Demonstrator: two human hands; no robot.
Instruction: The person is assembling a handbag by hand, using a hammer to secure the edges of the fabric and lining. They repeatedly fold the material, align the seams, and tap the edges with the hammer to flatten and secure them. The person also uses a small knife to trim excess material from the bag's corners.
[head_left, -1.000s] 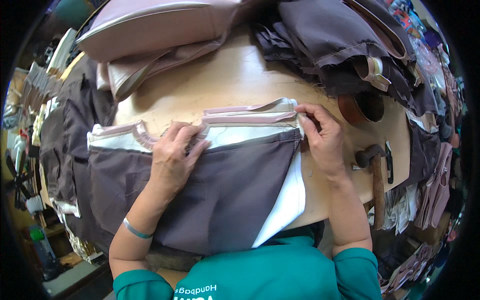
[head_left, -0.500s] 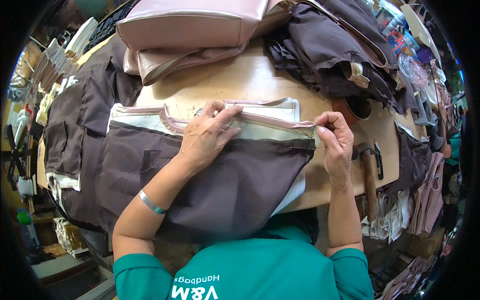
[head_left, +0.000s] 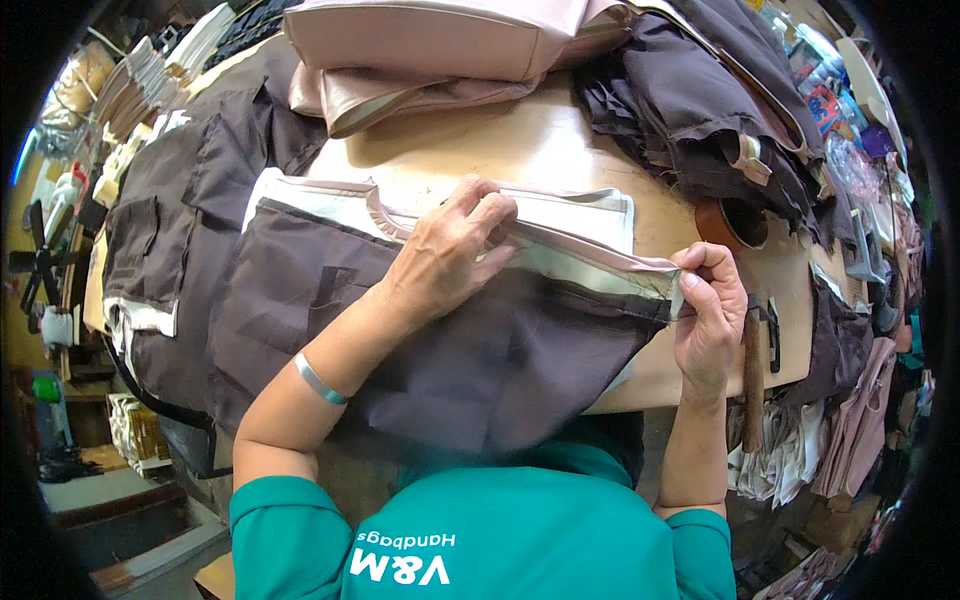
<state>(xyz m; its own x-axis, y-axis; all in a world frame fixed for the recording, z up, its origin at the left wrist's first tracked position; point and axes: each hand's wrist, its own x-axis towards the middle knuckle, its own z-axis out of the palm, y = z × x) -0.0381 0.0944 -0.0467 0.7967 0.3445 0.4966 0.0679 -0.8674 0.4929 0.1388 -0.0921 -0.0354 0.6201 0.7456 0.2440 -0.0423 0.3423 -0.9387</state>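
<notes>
A dark brown fabric bag piece (head_left: 450, 350) lies over the table's near edge, with a pale band (head_left: 575, 265) and narrow pink trim (head_left: 590, 242) along its far edge. Pinched between thumb and fingers of my right hand (head_left: 712, 305) is the right end of the trim, at the piece's corner. Bent over the trim midway along is my left hand (head_left: 450, 245), its thumb apart from the curled fingers; some fingertips are hidden. A white backing (head_left: 610, 212) edged in pink shows beyond it.
Pink bags (head_left: 430, 40) are stacked at the far side of the table (head_left: 560, 130). Dark fabric pieces (head_left: 690, 110) pile up far right, beside a round brown pot (head_left: 728, 228). A wooden-handled hammer (head_left: 753, 370) lies right of my right hand. More dark fabric (head_left: 150, 240) covers the left side.
The view has shifted a little. The far edge of the bag piece has moved slightly farther away on the left. My right hand keeps its pinch; the left hand's fingers are more bent.
</notes>
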